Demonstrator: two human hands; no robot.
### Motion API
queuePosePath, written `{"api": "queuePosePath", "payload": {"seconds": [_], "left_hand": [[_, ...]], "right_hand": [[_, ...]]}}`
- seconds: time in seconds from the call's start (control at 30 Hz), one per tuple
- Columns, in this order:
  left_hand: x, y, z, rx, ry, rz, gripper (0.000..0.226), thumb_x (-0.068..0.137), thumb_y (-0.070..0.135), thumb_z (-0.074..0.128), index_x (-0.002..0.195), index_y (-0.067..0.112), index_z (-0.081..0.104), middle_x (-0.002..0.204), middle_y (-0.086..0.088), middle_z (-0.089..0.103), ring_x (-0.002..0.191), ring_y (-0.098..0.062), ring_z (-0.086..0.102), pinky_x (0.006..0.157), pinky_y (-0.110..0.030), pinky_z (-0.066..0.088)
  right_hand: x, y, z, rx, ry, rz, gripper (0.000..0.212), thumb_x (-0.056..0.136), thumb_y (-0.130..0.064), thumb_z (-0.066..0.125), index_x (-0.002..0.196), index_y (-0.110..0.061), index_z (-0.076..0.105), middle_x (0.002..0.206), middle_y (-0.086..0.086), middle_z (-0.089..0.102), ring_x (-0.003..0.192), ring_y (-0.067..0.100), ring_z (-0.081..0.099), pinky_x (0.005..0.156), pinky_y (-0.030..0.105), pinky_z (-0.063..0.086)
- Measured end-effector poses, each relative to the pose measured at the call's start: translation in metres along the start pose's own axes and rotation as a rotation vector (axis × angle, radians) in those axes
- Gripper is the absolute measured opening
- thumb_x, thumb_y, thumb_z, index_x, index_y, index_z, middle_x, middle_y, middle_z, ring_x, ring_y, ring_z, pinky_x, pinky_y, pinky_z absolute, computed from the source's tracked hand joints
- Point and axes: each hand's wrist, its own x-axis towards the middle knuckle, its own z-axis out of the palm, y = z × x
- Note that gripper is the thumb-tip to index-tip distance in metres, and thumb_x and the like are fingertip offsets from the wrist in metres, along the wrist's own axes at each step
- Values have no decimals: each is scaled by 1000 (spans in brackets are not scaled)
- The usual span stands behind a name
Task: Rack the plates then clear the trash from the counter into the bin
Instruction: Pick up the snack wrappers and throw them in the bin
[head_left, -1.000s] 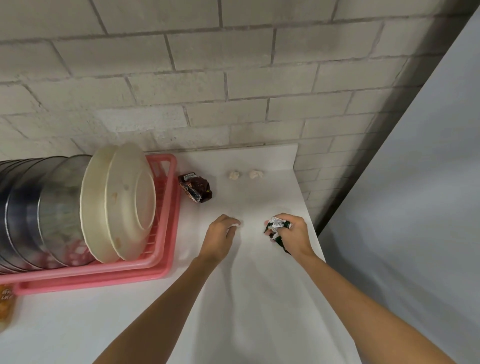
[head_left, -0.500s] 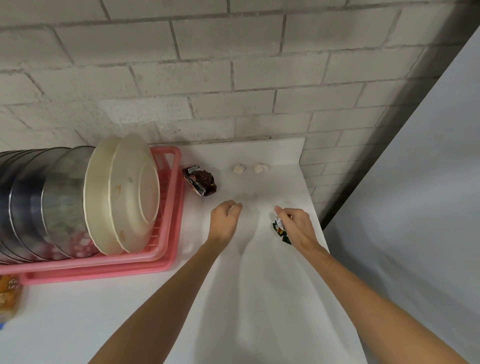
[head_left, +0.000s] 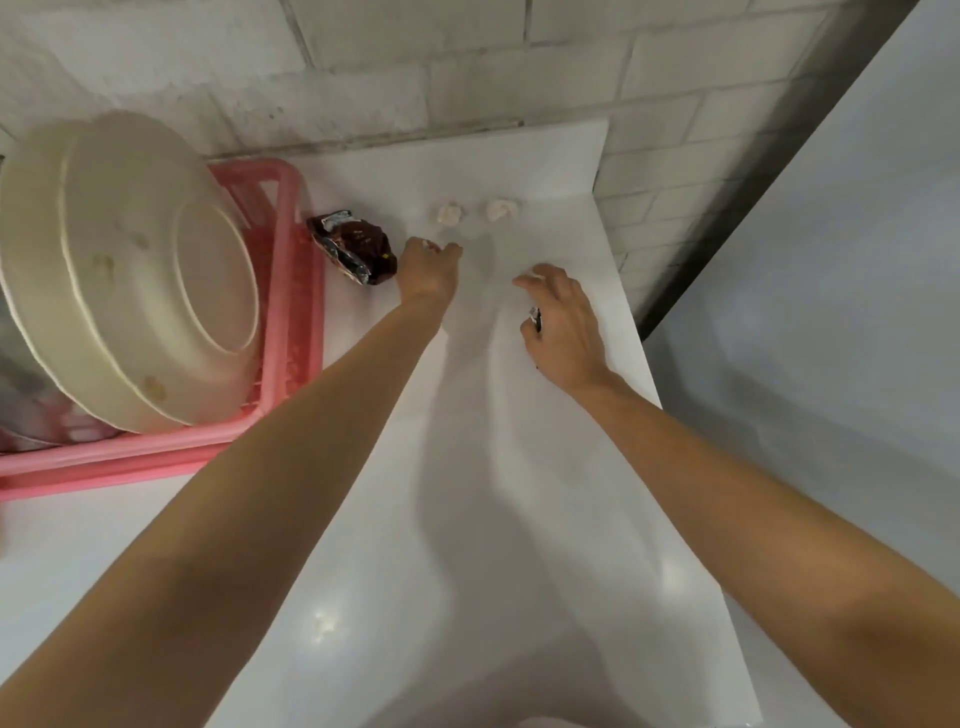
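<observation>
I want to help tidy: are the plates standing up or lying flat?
Standing on edge, tilted: the cream plates sit in the pink rack with their foot rings facing sideways.

Far left: cream plates (head_left: 130, 270), flecked with tan stains, in a pink rack (head_left: 293, 322) with a lattice floor. Just right of it: dark brown wrapper (head_left: 358, 249), white label, silvery inside. Far centre: left paper wad (head_left: 449, 213) and right paper wad (head_left: 502, 208), both off-white. Left hand (head_left: 428, 270) pinches a white scrap (head_left: 427, 243); right hand (head_left: 563, 327) grips a black-and-silver packet (head_left: 535, 318). Glossy white counter (head_left: 467, 519); pale grey block wall (head_left: 363, 62), darker joints; plain grey panel (head_left: 831, 260), right.
</observation>
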Motion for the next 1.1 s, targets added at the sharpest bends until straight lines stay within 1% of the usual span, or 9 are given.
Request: {"api": "queuePosePath", "payload": {"seconds": [0.1, 0.2, 0.33, 0.47, 0.6, 0.73, 0.87, 0.93, 1.1], "left_hand": [[18, 3, 14, 1, 75, -36, 26, 89, 17, 62, 107, 1, 53, 120, -21, 58, 112, -32, 57, 90, -28, 43], [35, 8, 24, 91, 151, 8, 35, 85, 22, 66, 110, 0, 52, 127, -19, 52, 112, -31, 55, 90, -27, 41], [53, 14, 42, 279, 145, 27, 77, 78, 54, 70, 131, 6, 42, 138, -12, 41, 129, -29, 40, 104, -38, 37], [55, 24, 76, 490, 180, 66, 95, 68, 74, 66, 135, 12, 40, 137, -6, 41, 127, -24, 40, 99, -40, 37], [52, 22, 104, 600, 260, 147, 77, 75, 67, 64, 129, 16, 44, 134, -4, 42, 121, -22, 43, 93, -36, 34], [61, 13, 104, 640, 265, 237, 46, 90, 49, 55, 124, 19, 50, 132, -3, 45, 120, -23, 43, 94, -36, 33], [59, 7, 92, 502, 168, 394, 8, 87, 20, 51, 95, 20, 50, 103, 0, 58, 100, -23, 51, 83, -32, 32], [51, 0, 87, 427, 105, 465, 9, 84, 12, 48, 92, 15, 48, 87, 0, 54, 90, -25, 53, 77, -32, 34], [13, -23, 69, 344, 26, 590, 23, 85, 6, 42, 106, 3, 50, 73, 2, 48, 72, -21, 48, 62, -33, 37]], "right_hand": [[5, 1, 1, 1, -24, -11, 52, 81, 3, 53, 130, -15, 58, 141, 8, 47, 122, 27, 49, 105, 35, 41], [12, 3, 3, 2, -7, -13, 53, 82, 3, 51, 131, -15, 58, 142, 8, 48, 123, 27, 50, 105, 35, 41], [20, 6, 7, -30, 20, -17, 53, 80, 2, 51, 131, -13, 59, 139, 9, 52, 118, 27, 54, 99, 33, 42], [23, 9, 11, -43, 22, 3, 53, 80, -1, 53, 131, -15, 57, 137, 5, 53, 118, 24, 54, 96, 31, 43], [25, 11, 13, -27, 51, 13, 49, 75, -2, 58, 123, -14, 60, 131, 2, 56, 106, 22, 56, 85, 28, 45], [26, 13, 15, -3, 42, 40, 43, 76, -4, 59, 118, -15, 62, 130, 0, 56, 108, 21, 55, 83, 29, 47], [26, 13, 14, 5, 51, 29, 41, 76, -4, 57, 114, -16, 65, 127, 2, 58, 111, 22, 54, 81, 29, 46], [26, 14, 14, 7, 49, 35, 37, 77, -4, 56, 110, -16, 66, 125, 0, 58, 111, 20, 54, 80, 26, 44], [28, 13, 13, -3, 72, 53, 23, 80, -1, 54, 97, -12, 66, 112, 3, 61, 103, 22, 54, 74, 25, 41]]}}
